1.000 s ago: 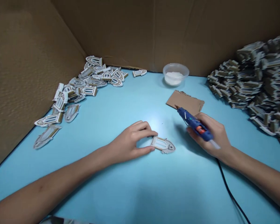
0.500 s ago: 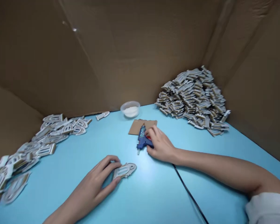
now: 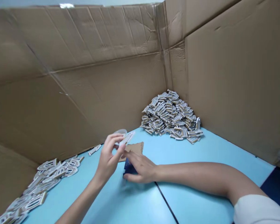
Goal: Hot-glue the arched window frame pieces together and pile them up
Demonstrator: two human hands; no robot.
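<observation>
My left hand (image 3: pixel 108 158) is raised above the table, its fingertips pinching a white-and-cardboard arched frame piece (image 3: pixel 126 138) that is tilted and slightly blurred. My right hand (image 3: pixel 140 169) closes over a blue hot glue gun (image 3: pixel 128 166), which is mostly hidden by the fingers. The gun is at the near edge of a brown cardboard scrap (image 3: pixel 133 148). Behind my left fingers, a clear plastic tub (image 3: pixel 121 131) is nearly hidden.
A large heap of stacked pieces (image 3: pixel 170 117) fills the far corner, and a looser spread of white arched pieces (image 3: pixel 52 175) runs along the left wall. One piece (image 3: pixel 94 150) lies apart. A black cord (image 3: pixel 166 202) crosses the blue table (image 3: pixel 200 152) between cardboard walls (image 3: pixel 84 93).
My left hand has lifted the arched piece off the table. My right hand has moved the glue gun slightly. The view has swung upward, showing more of the cardboard walls.
</observation>
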